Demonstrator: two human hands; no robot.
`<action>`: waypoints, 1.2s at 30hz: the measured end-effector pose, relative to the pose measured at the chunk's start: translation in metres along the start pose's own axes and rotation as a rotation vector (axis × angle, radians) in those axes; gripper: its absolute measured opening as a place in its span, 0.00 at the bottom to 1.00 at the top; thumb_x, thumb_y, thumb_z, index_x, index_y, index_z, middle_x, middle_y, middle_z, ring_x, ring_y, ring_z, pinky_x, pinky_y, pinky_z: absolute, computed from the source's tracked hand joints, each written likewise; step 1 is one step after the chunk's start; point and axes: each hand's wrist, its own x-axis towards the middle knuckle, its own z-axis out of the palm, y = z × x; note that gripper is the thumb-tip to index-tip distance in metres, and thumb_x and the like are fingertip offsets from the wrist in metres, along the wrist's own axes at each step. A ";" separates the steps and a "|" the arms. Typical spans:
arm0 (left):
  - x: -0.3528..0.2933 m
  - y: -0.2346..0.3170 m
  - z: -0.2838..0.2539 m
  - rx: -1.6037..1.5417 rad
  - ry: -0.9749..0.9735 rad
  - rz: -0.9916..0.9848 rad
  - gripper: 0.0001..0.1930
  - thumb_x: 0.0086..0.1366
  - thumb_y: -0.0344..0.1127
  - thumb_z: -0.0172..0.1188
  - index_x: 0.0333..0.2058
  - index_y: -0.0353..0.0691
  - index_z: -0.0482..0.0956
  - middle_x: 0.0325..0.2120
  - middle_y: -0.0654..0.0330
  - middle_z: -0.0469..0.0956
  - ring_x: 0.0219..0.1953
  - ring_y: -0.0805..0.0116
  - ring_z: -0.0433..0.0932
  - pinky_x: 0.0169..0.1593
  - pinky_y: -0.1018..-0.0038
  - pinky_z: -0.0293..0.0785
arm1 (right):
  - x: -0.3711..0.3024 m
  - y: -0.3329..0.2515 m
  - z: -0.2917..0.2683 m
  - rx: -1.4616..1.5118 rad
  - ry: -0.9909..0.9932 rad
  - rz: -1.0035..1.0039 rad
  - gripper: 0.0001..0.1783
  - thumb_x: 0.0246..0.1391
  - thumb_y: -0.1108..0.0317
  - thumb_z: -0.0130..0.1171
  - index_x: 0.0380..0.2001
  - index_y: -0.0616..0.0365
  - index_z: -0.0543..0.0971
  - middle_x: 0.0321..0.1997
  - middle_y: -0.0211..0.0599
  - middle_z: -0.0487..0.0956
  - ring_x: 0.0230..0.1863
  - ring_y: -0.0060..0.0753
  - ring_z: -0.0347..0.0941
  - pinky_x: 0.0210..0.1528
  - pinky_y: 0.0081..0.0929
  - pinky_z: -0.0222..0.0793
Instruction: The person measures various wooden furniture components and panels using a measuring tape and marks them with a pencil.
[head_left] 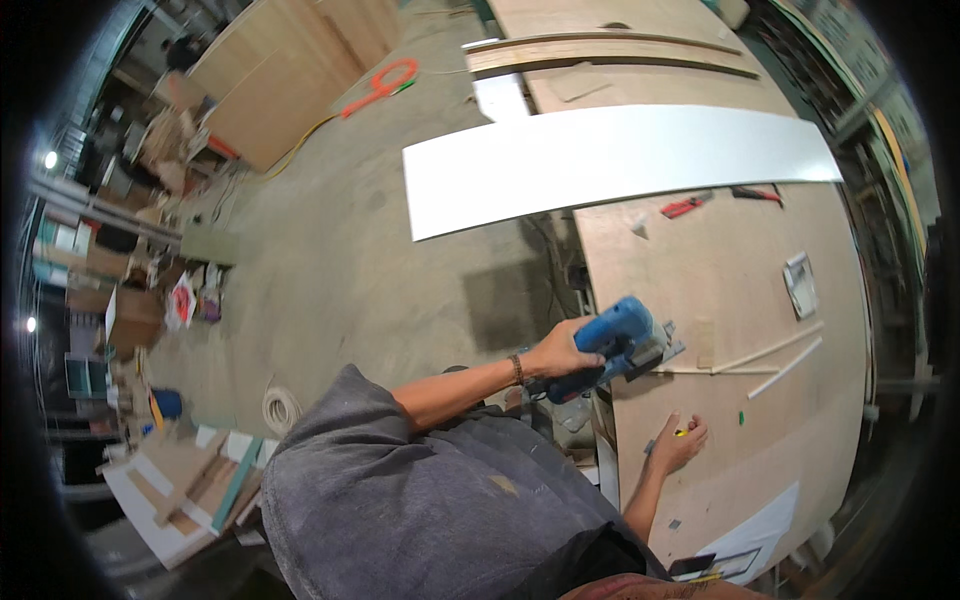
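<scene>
My left hand (563,350) is wrapped round the handle of a blue jigsaw (628,322), a beaded bracelet at the wrist. The tool is tilted at the left edge of the plywood worktable (690,270), its metal base turned toward the right. Nearer to me, my right hand (680,447) is low over the tabletop with fingers curled. A small yellow thing (682,433) shows between them, too small to name. Thin pale strips (787,367) lie just beyond this hand, and a small green piece (741,417) is to its right.
A long white panel (610,155) crosses the table and overhangs its left edge. Beyond it lie wooden boards (610,55). Red-handled tools (686,205) and a metal-framed piece (800,286) sit on the table. An orange hose or cord (385,80) and a coiled cable (281,410) lie on the floor.
</scene>
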 end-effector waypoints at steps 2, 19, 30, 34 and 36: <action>-0.037 0.015 -0.014 0.136 0.045 0.065 0.35 0.53 0.33 0.71 0.60 0.41 0.68 0.48 0.56 0.80 0.52 0.63 0.77 0.57 0.65 0.71 | -0.017 -0.034 -0.003 0.284 -0.211 0.032 0.20 0.56 0.60 0.63 0.48 0.58 0.73 0.36 0.42 0.76 0.38 0.43 0.72 0.44 0.37 0.68; -0.366 -0.059 -0.194 0.105 0.739 0.062 0.56 0.45 0.23 0.64 0.71 0.50 0.43 0.49 0.47 0.77 0.47 0.47 0.80 0.51 0.61 0.74 | -0.389 -0.345 0.010 1.007 -1.550 0.050 0.30 0.59 0.55 0.61 0.57 0.64 0.69 0.43 0.32 0.76 0.43 0.27 0.75 0.48 0.27 0.70; -0.532 -0.083 -0.342 0.015 1.244 0.151 0.54 0.49 0.23 0.66 0.71 0.39 0.41 0.55 0.43 0.70 0.57 0.52 0.73 0.59 0.62 0.70 | -0.601 -0.511 0.028 0.862 -1.807 -0.365 0.23 0.44 0.64 0.72 0.43 0.60 0.78 0.38 0.31 0.80 0.39 0.25 0.76 0.45 0.26 0.71; -0.559 -0.100 -0.405 0.177 1.399 0.282 0.54 0.48 0.22 0.65 0.70 0.33 0.39 0.56 0.43 0.70 0.56 0.52 0.75 0.59 0.61 0.70 | -0.648 -0.575 0.044 0.720 -1.855 -0.691 0.21 0.42 0.61 0.74 0.38 0.61 0.80 0.36 0.30 0.80 0.38 0.24 0.75 0.44 0.27 0.72; -0.579 -0.108 -0.446 0.113 1.325 0.332 0.54 0.50 0.27 0.66 0.70 0.32 0.39 0.56 0.42 0.69 0.57 0.51 0.74 0.60 0.61 0.70 | -0.672 -0.613 0.055 0.676 -1.859 -0.778 0.22 0.43 0.60 0.74 0.38 0.62 0.80 0.34 0.30 0.80 0.37 0.24 0.75 0.43 0.26 0.72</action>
